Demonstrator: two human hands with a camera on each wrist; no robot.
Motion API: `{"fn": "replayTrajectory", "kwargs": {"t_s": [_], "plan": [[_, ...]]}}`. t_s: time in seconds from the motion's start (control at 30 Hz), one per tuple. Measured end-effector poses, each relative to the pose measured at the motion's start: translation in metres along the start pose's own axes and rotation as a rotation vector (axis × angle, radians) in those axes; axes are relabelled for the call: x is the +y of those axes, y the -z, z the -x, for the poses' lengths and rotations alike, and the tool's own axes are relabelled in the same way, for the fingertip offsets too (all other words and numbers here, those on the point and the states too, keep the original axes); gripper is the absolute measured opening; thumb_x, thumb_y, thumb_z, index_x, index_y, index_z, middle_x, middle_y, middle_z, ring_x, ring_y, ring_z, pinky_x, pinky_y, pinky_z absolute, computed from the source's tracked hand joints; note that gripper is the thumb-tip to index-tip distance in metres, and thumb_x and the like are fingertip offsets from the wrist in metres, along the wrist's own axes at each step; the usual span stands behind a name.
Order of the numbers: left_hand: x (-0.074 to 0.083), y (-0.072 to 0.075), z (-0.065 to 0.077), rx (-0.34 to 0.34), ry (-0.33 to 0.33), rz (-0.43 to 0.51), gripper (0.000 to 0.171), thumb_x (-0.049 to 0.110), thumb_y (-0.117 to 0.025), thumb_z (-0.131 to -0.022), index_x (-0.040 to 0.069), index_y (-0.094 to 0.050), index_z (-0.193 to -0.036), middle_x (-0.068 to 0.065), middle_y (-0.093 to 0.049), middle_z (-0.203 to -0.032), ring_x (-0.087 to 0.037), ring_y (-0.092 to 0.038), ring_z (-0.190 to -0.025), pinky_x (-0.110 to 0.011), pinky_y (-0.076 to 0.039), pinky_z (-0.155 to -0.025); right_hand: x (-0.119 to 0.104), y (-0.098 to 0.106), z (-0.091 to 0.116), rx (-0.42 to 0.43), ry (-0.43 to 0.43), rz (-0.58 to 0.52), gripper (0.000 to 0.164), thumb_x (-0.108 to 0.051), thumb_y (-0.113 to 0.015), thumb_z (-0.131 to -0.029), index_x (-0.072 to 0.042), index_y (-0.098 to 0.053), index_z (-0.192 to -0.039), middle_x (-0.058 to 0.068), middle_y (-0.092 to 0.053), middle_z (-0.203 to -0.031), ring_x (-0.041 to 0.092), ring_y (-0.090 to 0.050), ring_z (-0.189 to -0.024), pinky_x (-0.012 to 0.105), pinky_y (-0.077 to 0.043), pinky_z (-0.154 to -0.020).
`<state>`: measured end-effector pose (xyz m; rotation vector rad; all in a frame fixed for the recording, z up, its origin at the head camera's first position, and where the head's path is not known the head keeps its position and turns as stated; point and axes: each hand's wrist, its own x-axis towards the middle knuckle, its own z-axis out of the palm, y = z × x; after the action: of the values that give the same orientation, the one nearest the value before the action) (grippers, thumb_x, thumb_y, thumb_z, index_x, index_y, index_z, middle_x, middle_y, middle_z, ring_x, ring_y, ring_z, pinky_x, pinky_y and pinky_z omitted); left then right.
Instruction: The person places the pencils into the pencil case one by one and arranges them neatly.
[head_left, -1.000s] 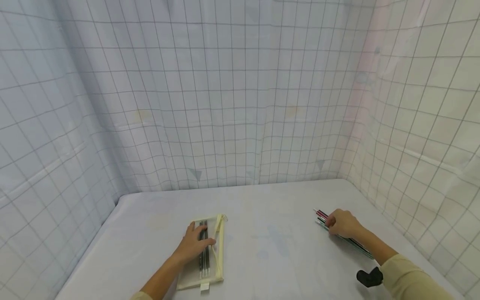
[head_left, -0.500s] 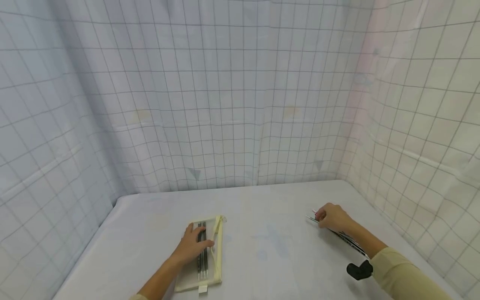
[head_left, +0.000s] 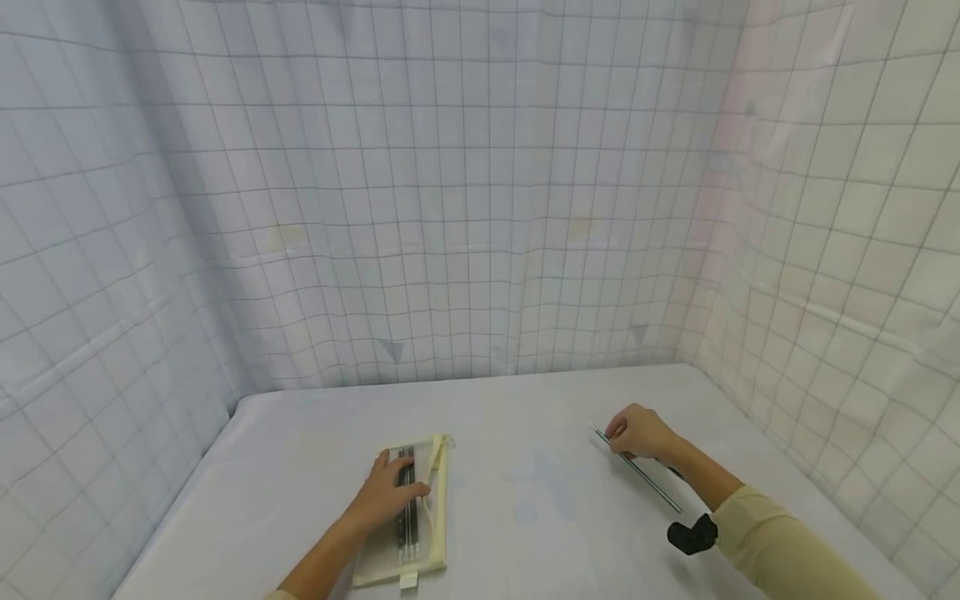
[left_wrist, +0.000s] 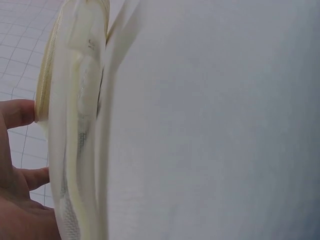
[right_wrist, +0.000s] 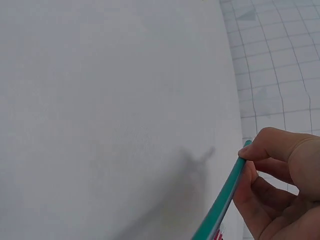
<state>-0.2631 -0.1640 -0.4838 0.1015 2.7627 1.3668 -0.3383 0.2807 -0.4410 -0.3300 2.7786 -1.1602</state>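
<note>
My left hand rests on a see-through zip pouch with pale yellow edging, its fingers spread over the top. Inside the pouch lie several slim dark sticks with whitish ends. In the left wrist view, the thumb and fingers touch the edge of the pouch. Over on the right side of the table, my right hand pinches a thin teal stick near its whitish end, between thumb and fingertips. The right wrist view shows this teal stick slanting down from the pinch.
A dark stick shows partly behind the right forearm, and red ends peek out below in the right wrist view. A black device sits at the right sleeve. White table; gridded curtains enclose its back and sides.
My right hand has moved left from the bundle of sticks on the right, bringing the teal stick along. The left hand stays on the pouch.
</note>
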Motion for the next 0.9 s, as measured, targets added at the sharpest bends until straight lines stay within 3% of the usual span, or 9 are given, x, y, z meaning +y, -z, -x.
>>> {"fn": "replayTrajectory", "kwargs": {"t_s": [0.27,0.7,0.9], "plan": [[0.002,-0.001,-0.001,0.012,0.01,-0.014,0.074,0.035,-0.072,-0.091,-0.007,-0.047,-0.147,-0.042,-0.009,-0.16,-0.068,-0.015,-0.142,-0.08,-0.024,-0.105,-0.021,-0.02,-0.015,-0.015,-0.058,-0.088,0.017,0.002,-0.073,-0.085,0.005,-0.074,-0.102,0.007,-0.069,-0.089,0.02,-0.066,-0.074,0.033,-0.058,-0.066],[0.001,-0.001,-0.001,0.017,0.014,-0.01,0.075,0.036,-0.072,-0.09,-0.007,-0.048,-0.147,-0.042,-0.009,-0.16,-0.068,-0.015,-0.142,-0.08,-0.024,-0.105,-0.052,-0.051,-0.029,-0.025,-0.046,-0.168,0.012,0.002,-0.076,-0.086,0.002,-0.076,-0.098,0.007,-0.069,-0.086,0.02,-0.066,-0.072,0.032,-0.058,-0.065],[0.004,-0.001,0.001,0.014,0.013,-0.01,0.075,0.036,-0.071,-0.091,-0.007,-0.047,-0.147,-0.043,-0.009,-0.16,-0.068,-0.015,-0.142,-0.081,-0.024,-0.105,-0.06,-0.067,-0.032,-0.005,-0.082,-0.209,0.013,0.002,-0.077,-0.085,0.001,-0.076,-0.098,0.007,-0.07,-0.086,0.018,-0.066,-0.071,0.032,-0.059,-0.065]]}}
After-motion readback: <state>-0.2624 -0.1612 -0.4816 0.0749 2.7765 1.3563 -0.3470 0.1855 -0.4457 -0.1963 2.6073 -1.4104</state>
